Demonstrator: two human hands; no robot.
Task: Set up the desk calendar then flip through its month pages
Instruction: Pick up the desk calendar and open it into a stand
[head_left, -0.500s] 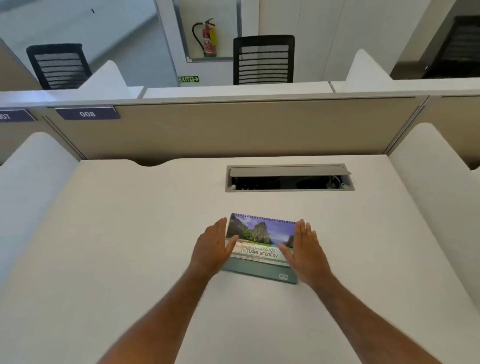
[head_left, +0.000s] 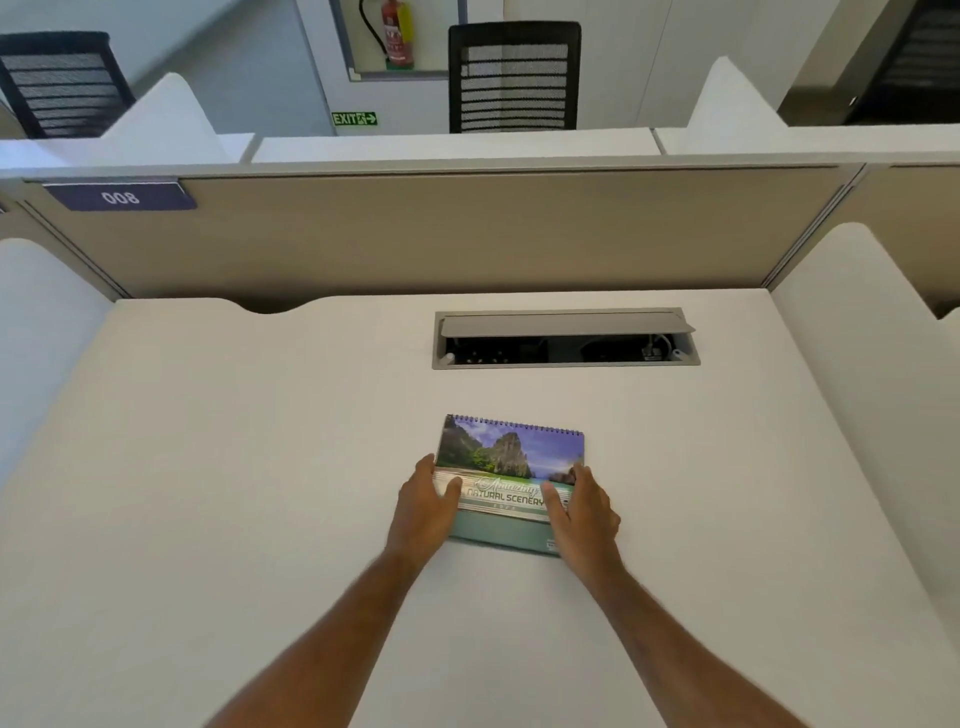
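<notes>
Since half a second ago, your hands are closing in from flat beside the calendar (head_left: 511, 467) to gripping it. Your left hand (head_left: 423, 512) is pinching its left edge, thumb curling over the cover; your right hand (head_left: 584, 512) is pinching the right edge the same way. On the desk (head_left: 234, 467), the calendar is still lying flat, nearer you than the cable box (head_left: 565, 339). You are probably readying to stand it up.

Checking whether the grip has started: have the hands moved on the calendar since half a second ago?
Yes. Both the left hand and right hand have slid toward the person, down the calendar, away from its spiral edge.
</notes>
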